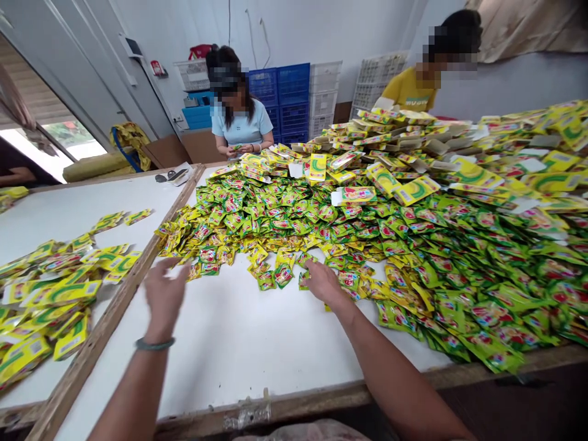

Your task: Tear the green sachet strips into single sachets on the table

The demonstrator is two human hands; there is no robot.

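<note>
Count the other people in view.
2. A person in light blue stands across the table; a person in yellow is at the far right. An arm at the left edge may belong to a third.

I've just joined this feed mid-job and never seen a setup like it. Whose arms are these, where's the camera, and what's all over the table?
No machine: a camera on a person's head looks forward and down at their own bare hands. The left hand hovers open above the white wood-framed table. The right hand lies on small yellow-green foil sachets at the edge of a pile; whether it grips one is unclear. Flat yellow cardboard cartons are heaped behind. A person in light blue and another in yellow are at the far side.
</note>
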